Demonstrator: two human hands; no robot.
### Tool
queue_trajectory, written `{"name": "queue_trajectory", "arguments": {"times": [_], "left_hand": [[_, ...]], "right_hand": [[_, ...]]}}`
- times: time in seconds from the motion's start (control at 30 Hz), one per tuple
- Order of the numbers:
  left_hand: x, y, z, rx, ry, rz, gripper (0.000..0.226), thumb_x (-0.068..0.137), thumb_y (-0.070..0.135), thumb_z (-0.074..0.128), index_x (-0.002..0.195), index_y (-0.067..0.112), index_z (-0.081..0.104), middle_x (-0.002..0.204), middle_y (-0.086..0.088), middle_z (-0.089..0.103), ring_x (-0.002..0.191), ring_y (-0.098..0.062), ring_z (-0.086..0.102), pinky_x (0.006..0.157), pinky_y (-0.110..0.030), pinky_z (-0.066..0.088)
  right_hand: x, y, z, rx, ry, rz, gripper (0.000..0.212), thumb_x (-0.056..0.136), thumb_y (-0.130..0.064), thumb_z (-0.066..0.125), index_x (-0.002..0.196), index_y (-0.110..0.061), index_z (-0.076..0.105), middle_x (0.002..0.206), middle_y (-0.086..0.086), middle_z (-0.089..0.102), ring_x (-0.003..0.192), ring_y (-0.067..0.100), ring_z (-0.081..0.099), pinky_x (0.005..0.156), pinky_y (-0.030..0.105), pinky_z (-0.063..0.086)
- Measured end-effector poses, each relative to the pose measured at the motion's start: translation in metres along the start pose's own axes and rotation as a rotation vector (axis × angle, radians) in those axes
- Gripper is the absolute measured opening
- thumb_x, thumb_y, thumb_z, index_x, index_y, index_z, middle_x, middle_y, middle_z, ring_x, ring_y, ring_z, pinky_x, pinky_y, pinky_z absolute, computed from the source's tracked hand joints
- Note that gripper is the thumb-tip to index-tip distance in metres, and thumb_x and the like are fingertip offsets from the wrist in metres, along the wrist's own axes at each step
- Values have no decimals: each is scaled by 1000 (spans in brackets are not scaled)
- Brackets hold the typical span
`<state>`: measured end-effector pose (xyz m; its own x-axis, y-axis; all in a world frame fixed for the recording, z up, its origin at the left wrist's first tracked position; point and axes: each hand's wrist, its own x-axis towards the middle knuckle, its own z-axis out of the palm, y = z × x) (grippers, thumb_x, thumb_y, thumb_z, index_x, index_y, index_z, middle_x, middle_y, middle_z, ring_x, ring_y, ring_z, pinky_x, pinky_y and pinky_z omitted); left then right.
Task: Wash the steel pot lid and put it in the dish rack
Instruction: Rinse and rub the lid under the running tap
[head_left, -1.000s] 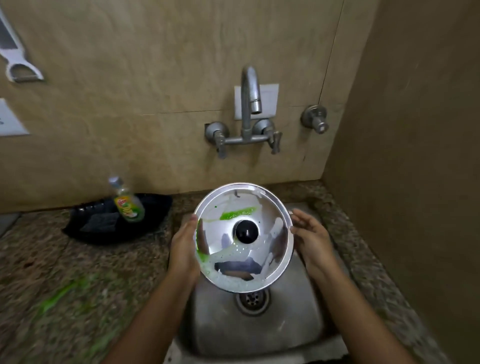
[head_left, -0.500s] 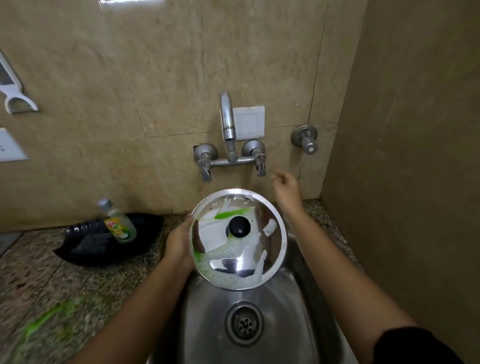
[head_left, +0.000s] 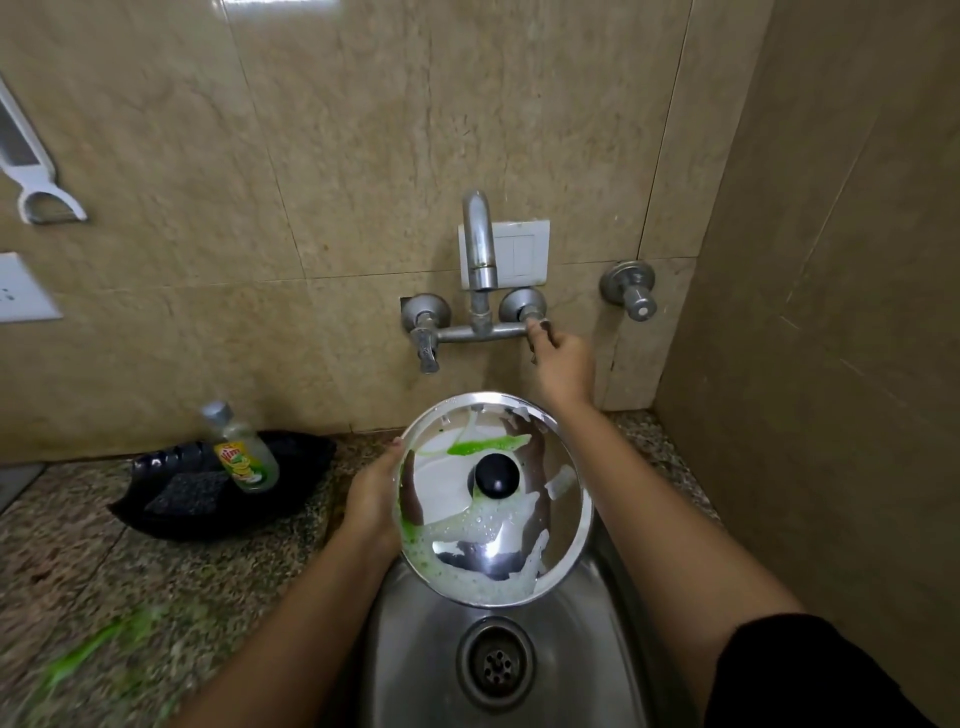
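The round steel lid (head_left: 496, 501) with a black knob (head_left: 494, 474) is tilted above the sink (head_left: 415, 649), smeared with green soap and white foam, shiny and mirror-like.

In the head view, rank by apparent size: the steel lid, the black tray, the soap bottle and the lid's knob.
1. Black tray and steel lid: similar in apparent extent, and the lid is held nearer the camera, so no ranking.
2. Soap bottle.
3. Knob, the smallest.

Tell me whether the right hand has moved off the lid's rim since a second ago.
Yes. The right hand left the lid and went up to the tap's right handle on the wall.
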<state>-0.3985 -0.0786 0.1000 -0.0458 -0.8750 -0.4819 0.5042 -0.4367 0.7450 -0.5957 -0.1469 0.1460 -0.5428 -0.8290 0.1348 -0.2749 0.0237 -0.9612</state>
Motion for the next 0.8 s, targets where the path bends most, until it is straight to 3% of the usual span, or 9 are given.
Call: {"name": "queue_trajectory", "arguments": {"times": [0.1,0.2,0.33,0.4,0.47,0.53,0.6,0.67,0.8], "left_hand": [[1,-2,1,-1,1,-6,43,98,29,47,122,-5,58,118,-25,62,91,-34,62,86,-41,49],[2,-3,0,0,-2,-34,47,99,32,43,124,-5,56,119,-25,62,96,-35,61,96,-44,45],[4,-2,1,1,52,-40,47,95,35,50,121,-3,61,121,-26,63,103,-39,63,82,-42,51],[5,-3,1,6,51,-45,46,94,35,51,118,-2,62,119,-25,64,103,-39,63,83,-43,51],[3,-2,3,19,47,-44,43,96,34,49,116,-2,63,115,-25,65,96,-37,63,79,-41,51],[5,-3,1,32,48,-27,43,96,33,50,115,-3,63,114,-26,65,96,-37,64,79,-42,51],[8,-2,0,41,74,-3,43,94,34,53,114,-2,64,113,-26,66,100,-39,64,86,-44,51],[11,-3,1,55,98,21,42,93,34,55,112,-1,65,111,-25,67,99,-38,65,89,-45,51],[7,-7,13,23,61,51,33,99,23,47,105,-5,63,84,-19,72,81,-31,64,69,-35,50]], "right_hand": [[-1,0,0,63,12,24,53,93,-46,51,81,4,66,70,11,61,66,21,57,58,30,39],[-2,-1,-1,65,-1,36,49,94,-45,50,73,-2,61,67,9,56,61,18,51,55,29,35],[-1,-5,-5,85,-29,57,44,94,-44,51,69,-8,54,65,7,52,58,16,47,56,30,32],[-3,-5,-7,105,-78,89,38,93,-43,53,79,-8,60,76,6,61,72,20,58,61,30,37],[-14,2,-6,64,-141,83,40,91,-43,56,113,-10,62,103,5,67,102,24,62,81,34,47],[-41,15,-7,-61,-197,-24,55,94,-42,52,142,-19,42,137,4,55,127,24,49,102,41,42],[-71,26,-12,-218,-208,-226,57,97,-40,45,149,-21,30,154,-1,33,139,18,34,111,38,33],[-89,31,-13,-457,-215,-417,54,100,-40,38,149,-21,28,157,-2,25,144,17,25,116,38,26],[-114,28,14,-1084,-363,-621,60,101,-41,24,150,-7,18,158,13,20,147,26,14,118,45,-7]]}}
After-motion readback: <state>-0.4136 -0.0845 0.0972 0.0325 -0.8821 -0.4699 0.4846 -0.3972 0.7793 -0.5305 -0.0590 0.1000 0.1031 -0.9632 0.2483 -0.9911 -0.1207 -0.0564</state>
